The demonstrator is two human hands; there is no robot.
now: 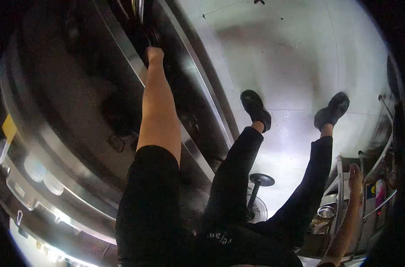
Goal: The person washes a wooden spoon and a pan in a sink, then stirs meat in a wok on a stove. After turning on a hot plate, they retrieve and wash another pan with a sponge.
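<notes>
My left arm stretches forward over a dark recess between steel edges. Only the wrist side of my left hand (pixel 155 53) shows clearly; its fingers are lost in shadow, close to some thin shiny tubes or cables (pixel 139 11). What that hand touches I cannot tell. At the lower right my right hand (pixel 355 176) hangs beside a metal rack (pixel 340 178), seen edge-on with fingers stretched out and nothing visible in them.
Steel ledges (pixel 198 75) run along my left. A pedestal fan (pixel 258 210) with a round black base stands behind my legs. A metal bowl (pixel 326 211) sits on the rack. My black shoes (pixel 256 109) are on the pale tiled floor (pixel 291 80).
</notes>
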